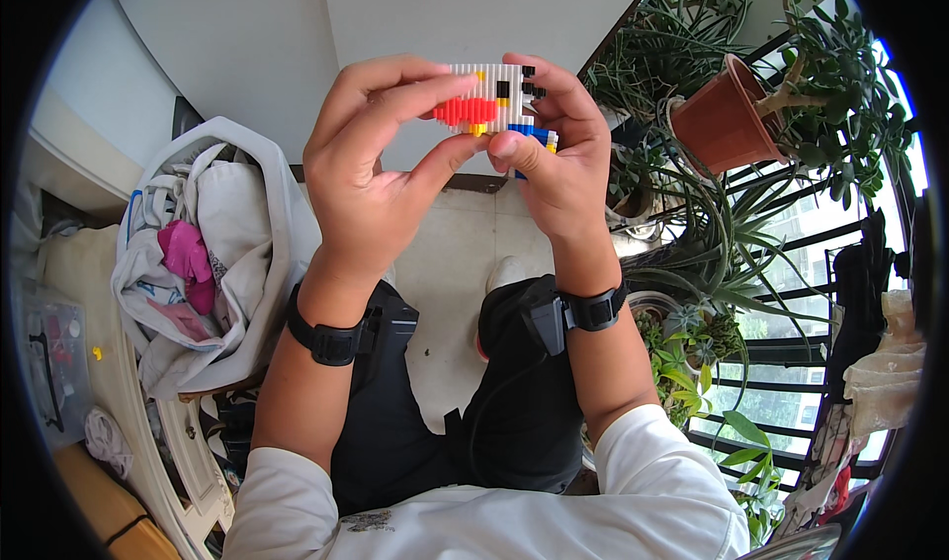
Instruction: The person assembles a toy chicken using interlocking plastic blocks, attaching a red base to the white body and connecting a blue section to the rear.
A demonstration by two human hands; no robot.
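Note:
Between both hands, raised above my knees, is a small figure built of tiny plastic bricks (pixel 485 104). Its body is mostly white with a red patch, a few yellow bits, black pieces at the right edge and a blue and yellow part below. My left hand (pixel 378 130) grips its left side, index finger along the top and thumb beneath. The right side is held by my right hand (pixel 567 134), the thumb pressing at the lower edge and the fingers behind. Those fingers and palms hide part of the figure.
To the left stands a white tub (pixel 278 211) with cloth items and a magenta cloth (pixel 187 260). A clear plastic box (pixel 55 360) sits on the cabinet beyond a small yellow piece (pixel 96 353). Potted plants (pixel 730 119) line the window railing at right. Pale floor tiles (pixel 452 263) lie below.

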